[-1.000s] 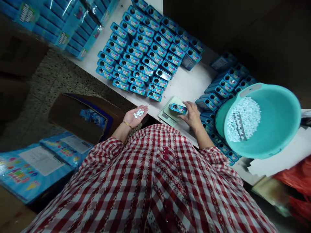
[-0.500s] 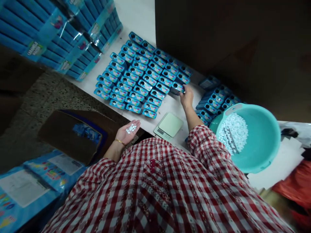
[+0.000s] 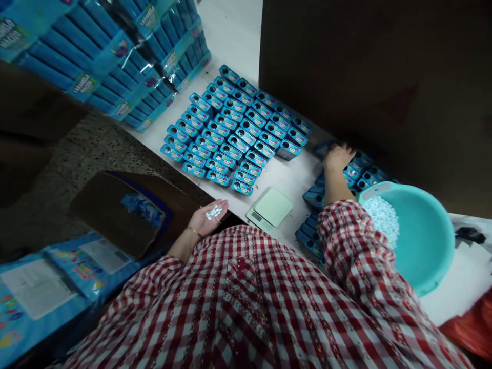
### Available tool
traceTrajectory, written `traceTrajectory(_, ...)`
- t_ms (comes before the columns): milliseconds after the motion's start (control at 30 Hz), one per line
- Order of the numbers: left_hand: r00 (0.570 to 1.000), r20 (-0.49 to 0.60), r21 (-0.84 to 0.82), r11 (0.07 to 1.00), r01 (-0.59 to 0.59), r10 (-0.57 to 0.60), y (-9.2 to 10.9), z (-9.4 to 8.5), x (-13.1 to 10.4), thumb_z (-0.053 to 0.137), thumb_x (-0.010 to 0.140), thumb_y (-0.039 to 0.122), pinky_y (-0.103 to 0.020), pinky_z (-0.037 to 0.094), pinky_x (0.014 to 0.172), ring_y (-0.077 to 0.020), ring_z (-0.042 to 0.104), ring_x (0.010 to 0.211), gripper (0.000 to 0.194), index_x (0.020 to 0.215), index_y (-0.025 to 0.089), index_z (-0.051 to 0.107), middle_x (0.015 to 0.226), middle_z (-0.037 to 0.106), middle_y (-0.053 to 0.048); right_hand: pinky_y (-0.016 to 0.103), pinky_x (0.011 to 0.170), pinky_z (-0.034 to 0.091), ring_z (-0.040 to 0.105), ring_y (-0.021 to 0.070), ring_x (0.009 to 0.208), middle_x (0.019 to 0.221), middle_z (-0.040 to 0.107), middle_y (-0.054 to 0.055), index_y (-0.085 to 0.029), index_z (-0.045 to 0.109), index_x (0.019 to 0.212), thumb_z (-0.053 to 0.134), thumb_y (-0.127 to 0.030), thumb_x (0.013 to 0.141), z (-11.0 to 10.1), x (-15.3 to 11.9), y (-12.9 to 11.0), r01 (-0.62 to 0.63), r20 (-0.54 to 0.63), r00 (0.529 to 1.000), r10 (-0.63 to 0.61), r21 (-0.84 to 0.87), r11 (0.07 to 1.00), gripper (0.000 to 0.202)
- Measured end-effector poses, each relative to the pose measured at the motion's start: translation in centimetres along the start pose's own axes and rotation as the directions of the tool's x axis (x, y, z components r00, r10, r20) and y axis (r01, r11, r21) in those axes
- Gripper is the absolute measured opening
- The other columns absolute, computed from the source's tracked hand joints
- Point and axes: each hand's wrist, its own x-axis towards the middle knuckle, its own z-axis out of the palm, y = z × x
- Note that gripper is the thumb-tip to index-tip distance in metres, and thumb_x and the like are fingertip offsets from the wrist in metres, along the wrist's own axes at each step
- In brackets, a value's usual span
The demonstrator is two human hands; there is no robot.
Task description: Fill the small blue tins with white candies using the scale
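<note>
Currently: left hand (image 3: pixel 207 218) lying palm-up beside body, fingers (image 3: pixel 222 205) loosely cupped, cradling small white pellets (image 3: pixel 213 211) so none are rolling off. Right hand (image 3: pixel 337 156) reaching forward, resting on heap of loose blue tins (image 3: pixel 359 174); fingers curling down onto tin, grasp not discernible. Scale (image 3: pixel 270 209) sitting bare on worktop (image 3: pixel 230 36), between both hands, within easy reach. Ordered block of blue tins (image 3: pixel 234 133) standing ahead of left fingers, openings facing up. Teal basin (image 3: pixel 423 236) holding white pellets, just behind right wrist.
</note>
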Motion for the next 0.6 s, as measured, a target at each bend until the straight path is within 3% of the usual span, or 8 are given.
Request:
traceTrajectory(167,0.996,0.078,0.050,0.998,0.038,-0.041,-0.3,1.3,0.8,0.044,0.078,0.003,-0.030,0.054,0.085,-0.0201,0.068,0.093,0.037,0.112,0.008,0.059,0.097,0.070,-0.015,0.048,0.081,0.037,0.046,0.0287,0.097,0.096,0.055,0.014,-0.018,0.063,0.076,0.044,-0.024,0.088,-4.6,-11.2,-4.2,0.227,0.006,0.973,-0.229,0.092,0.969,0.023)
traceTrajectory(267,0.989,0.128,0.092,0.994,0.066,-0.078,-0.9,2.5,0.9,0.043,0.079,0.003,-0.031,0.053,0.088,-0.0199,0.068,0.093,0.034,0.108,0.007,0.060,0.094,0.071,-0.015,0.041,0.072,0.039,0.045,0.0281,0.091,0.095,0.056,0.014,-0.021,0.064,0.083,0.043,-0.025,0.089,-7.1,-18.3,-6.4,0.418,0.165,0.893,-0.419,0.047,0.907,0.022)
traceTrajectory(333,0.984,0.145,0.121,0.989,0.082,-0.100,-1.3,2.8,0.8,0.043,0.079,0.003,-0.032,0.052,0.090,-0.0196,0.067,0.094,0.036,0.110,0.007,0.060,0.095,0.071,-0.015,0.039,0.067,0.038,0.045,0.0272,0.087,0.096,0.056,0.015,-0.021,0.064,0.088,0.044,-0.025,0.090,-7.5,-21.5,-7.4,0.524,0.264,0.819,-0.510,0.018,0.851,0.021)
traceTrajectory(400,0.980,0.160,0.140,0.986,0.093,-0.115,-1.8,2.8,0.7,0.043,0.079,0.003,-0.032,0.051,0.091,-0.0194,0.067,0.094,0.037,0.112,0.008,0.060,0.096,0.071,-0.014,0.038,0.066,0.038,0.045,0.0260,0.086,0.097,0.058,0.014,-0.022,0.065,0.089,0.046,-0.024,0.089,-7.1,-23.5,-7.9,0.593,0.325,0.763,-0.559,-0.004,0.805,0.019)
traceTrajectory(467,0.978,0.172,0.146,0.984,0.097,-0.122,-2.1,2.4,0.4,0.043,0.079,0.004,-0.033,0.051,0.091,-0.0193,0.067,0.094,0.039,0.114,0.008,0.059,0.096,0.071,-0.014,0.036,0.067,0.038,0.047,0.0246,0.086,0.098,0.060,0.013,-0.022,0.065,0.092,0.048,-0.024,0.089,-6.5,-24.3,-7.8,0.616,0.341,0.743,-0.576,-0.010,0.788,0.017)
traceTrajectory(600,0.977,0.186,0.131,0.988,0.081,-0.105,-2.4,1.2,0.0,0.043,0.080,0.005,-0.033,0.050,0.092,-0.0188,0.067,0.094,0.039,0.116,0.007,0.057,0.096,0.070,-0.014,0.037,0.079,0.043,0.051,0.0238,0.096,0.114,0.061,0.011,-0.022,0.062,0.109,0.052,-0.032,0.088,-6.5,-24.4,-6.1,0.575,0.239,0.775,-0.585,0.119,0.809,0.025)
